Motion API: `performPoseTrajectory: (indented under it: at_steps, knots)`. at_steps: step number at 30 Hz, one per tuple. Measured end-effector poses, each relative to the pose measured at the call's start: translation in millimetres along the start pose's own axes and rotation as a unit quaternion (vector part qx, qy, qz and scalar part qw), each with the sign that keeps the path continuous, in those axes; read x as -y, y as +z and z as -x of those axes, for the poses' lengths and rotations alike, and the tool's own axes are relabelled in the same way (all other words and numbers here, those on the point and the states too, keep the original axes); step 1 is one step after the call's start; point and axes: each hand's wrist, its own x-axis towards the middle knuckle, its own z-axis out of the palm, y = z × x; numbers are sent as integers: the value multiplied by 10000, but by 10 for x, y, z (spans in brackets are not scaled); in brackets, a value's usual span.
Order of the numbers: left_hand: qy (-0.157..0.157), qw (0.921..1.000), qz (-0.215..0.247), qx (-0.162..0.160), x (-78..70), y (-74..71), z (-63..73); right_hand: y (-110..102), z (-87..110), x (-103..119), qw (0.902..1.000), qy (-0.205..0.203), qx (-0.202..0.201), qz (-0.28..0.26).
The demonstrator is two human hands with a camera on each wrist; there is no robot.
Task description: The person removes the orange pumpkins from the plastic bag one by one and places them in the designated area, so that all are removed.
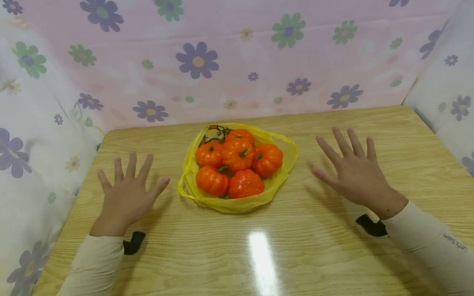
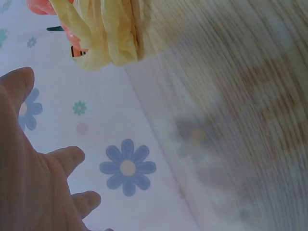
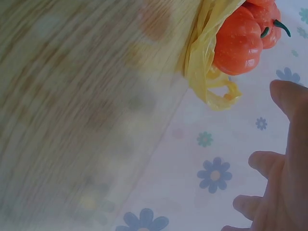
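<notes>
A yellow plastic bag (image 1: 242, 205) lies spread at its mouth in the middle of the table, with several small orange pumpkins (image 1: 237, 153) inside. Their stems are green. Behind them in the bag is a piece with a black, orange and yellow print (image 1: 214, 134). My left hand (image 1: 126, 197) is held to the left of the bag, fingers straight and spread, holding nothing. On the other side, my right hand (image 1: 357, 174) has its fingers spread too, apart from the bag. Each wrist view shows the bag's side beyond the thumb, with a loop handle (image 3: 224, 96) in the right one.
The wood-grain table (image 1: 317, 264) has a bright light reflection near its front. Flower-printed cloth (image 1: 237, 57) hangs behind it and along both sides. A black piece (image 1: 134, 242) shows under the left wrist, and a similar black piece (image 1: 371, 225) under the right.
</notes>
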Motion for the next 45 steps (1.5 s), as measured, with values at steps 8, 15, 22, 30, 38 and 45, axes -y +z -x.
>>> performPoseTrajectory:
  at_steps: [8,15,22,30,38,45]
  knots:
    - [131,9998,-89,-148,-62,-9,15,13,-24,20,10000,-74,34,56]
    - [194,9996,-150,-154,-96,-6,-2,-4,-48,74,9999,-81,89,62]
    - [287,9994,-114,-144,-139,-23,0,-16,-46,137,9998,-145,113,10]
    - [512,9922,382,-1074,-227,-3,-83,1,-91,230,9949,-453,-642,-636]
    - [445,9617,1967,-1857,-306,89,-240,102,-241,390,9639,-830,-1893,-1677]
    - [229,9476,2745,-1620,-314,180,-347,174,-304,493,9511,-834,-2076,-2131]
